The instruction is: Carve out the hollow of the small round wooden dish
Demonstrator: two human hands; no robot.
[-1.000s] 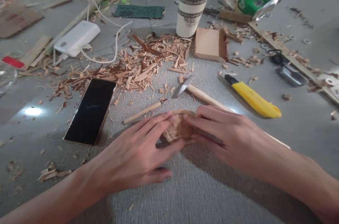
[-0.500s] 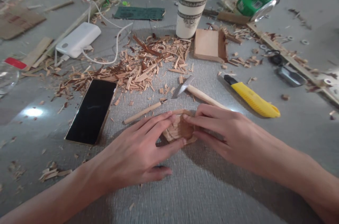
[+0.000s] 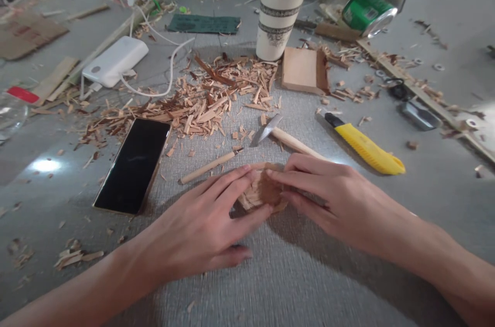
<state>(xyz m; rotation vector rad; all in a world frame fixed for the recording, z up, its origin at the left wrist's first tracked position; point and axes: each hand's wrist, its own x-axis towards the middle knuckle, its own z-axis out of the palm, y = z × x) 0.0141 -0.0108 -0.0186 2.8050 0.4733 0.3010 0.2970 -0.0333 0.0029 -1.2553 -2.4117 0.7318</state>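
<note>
A small piece of carved wood [image 3: 264, 190], hollowed in the middle and rough along its left part, lies between my hands just above the grey cloth. My left hand [image 3: 211, 218] grips its left side, fingertips on the far edge and near edge. At the right side, my right hand [image 3: 328, 190] pinches the rim, with a finger reaching over the hollow. Just beyond the piece are a thin wood-handled carving tool [image 3: 209, 167] and a small hammer [image 3: 292, 140], whose handle end is hidden behind my right hand. The fingers cover parts of the wood's edge.
Wood shavings [image 3: 204, 105] are heaped behind the tools. A phone [image 3: 135, 164] and white power bank [image 3: 115, 61] lie left. A yellow utility knife [image 3: 367, 146], square wooden tray [image 3: 301, 70], tall patterned cup [image 3: 280, 12] and green can [image 3: 365, 12] stand or lie right and behind.
The view has shifted very slightly, so the background sits a little lower. Both hands keep nearly the same hold on the carved wood.
</note>
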